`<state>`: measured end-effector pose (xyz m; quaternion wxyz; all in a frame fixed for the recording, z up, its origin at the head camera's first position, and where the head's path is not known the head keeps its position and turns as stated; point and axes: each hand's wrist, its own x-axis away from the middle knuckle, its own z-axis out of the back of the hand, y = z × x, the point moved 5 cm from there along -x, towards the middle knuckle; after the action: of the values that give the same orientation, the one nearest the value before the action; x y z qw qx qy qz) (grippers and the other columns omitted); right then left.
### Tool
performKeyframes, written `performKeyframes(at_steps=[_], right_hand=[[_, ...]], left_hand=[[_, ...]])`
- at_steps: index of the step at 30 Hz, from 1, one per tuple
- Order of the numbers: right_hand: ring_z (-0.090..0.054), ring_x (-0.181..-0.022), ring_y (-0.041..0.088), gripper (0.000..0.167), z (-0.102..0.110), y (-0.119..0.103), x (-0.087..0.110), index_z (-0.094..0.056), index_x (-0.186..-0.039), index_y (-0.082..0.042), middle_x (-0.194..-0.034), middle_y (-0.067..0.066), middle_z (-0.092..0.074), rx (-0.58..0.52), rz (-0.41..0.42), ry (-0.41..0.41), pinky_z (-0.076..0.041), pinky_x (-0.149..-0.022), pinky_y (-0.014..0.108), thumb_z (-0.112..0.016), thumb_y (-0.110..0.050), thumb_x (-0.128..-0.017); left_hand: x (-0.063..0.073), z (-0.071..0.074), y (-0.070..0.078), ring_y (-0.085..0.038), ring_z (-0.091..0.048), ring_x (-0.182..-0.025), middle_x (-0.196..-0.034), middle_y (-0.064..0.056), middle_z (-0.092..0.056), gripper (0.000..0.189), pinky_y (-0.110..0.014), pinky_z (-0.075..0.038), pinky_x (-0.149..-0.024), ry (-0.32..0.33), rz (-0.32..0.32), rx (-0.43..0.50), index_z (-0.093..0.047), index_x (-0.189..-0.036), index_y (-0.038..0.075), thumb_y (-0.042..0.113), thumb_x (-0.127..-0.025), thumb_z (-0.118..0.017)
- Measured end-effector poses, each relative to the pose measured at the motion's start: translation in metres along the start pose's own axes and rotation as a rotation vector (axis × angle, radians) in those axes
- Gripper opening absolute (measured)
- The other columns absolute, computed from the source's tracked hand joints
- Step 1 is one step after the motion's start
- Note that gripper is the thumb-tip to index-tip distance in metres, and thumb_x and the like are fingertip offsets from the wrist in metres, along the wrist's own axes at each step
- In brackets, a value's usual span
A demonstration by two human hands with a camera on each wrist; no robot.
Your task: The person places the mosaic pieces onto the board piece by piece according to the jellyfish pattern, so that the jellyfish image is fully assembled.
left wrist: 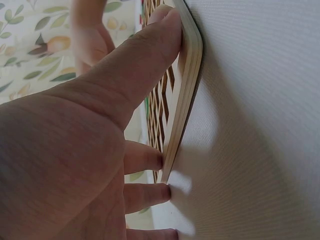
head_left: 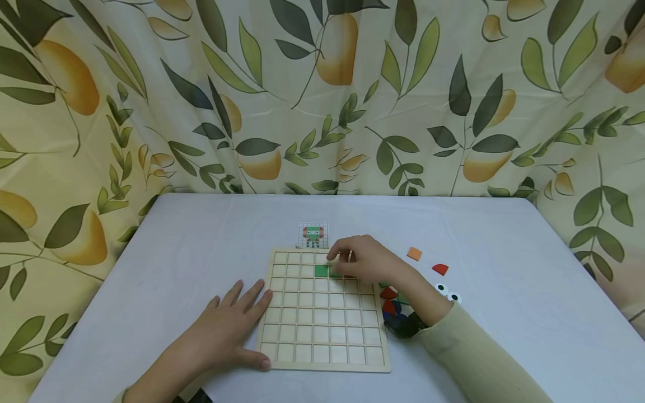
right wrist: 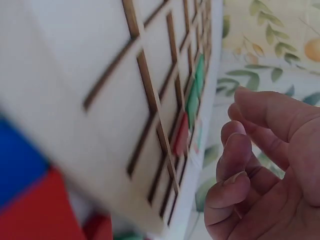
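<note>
A wooden grid board (head_left: 321, 319) lies flat on the table. In its second row sit a green square (head_left: 321, 271) and, beside it, another green piece (right wrist: 192, 104) and a red piece (right wrist: 181, 135), partly covered by my hand in the head view. My right hand (head_left: 364, 260) hovers over the board's upper right, fingers loosely bent, nothing seen between them. With fingers spread, my left hand (head_left: 229, 324) touches the board's left edge; its thumb (left wrist: 155, 47) rests on the near left corner. A small pattern card (head_left: 312, 234) lies behind the board.
Right of the board, partly under my right forearm, are several loose red, blue and green pieces (head_left: 389, 293). Farther right lie an orange square (head_left: 414, 253), a red quarter-round piece (head_left: 440, 270) and two eye pieces (head_left: 441, 289). A leaf-patterned curtain (head_left: 322, 112) hangs behind the white table (head_left: 504, 252).
</note>
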<state>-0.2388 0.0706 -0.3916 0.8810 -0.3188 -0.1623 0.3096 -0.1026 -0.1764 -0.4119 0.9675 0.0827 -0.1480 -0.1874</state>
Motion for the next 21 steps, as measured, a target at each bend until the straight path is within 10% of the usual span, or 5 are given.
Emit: performKeyframes(at_steps=[21], right_hand=[[-0.055,-0.075,0.019,0.021,0.048,0.049,0.054,-0.072,-0.111,-0.013,-0.091,0.0,-0.063,0.04,-0.17,0.126,-0.05,-0.059,0.029,-0.07,-0.022,-0.092]], left_hand=[[0.001,-0.001,0.0,-0.048,-0.018,-0.149,-0.166,-0.009,-0.02,0.121,-0.077,-0.027,-0.102,-0.015,-0.003,0.031,-0.031,-0.158,0.016,0.085,-0.063,-0.064]])
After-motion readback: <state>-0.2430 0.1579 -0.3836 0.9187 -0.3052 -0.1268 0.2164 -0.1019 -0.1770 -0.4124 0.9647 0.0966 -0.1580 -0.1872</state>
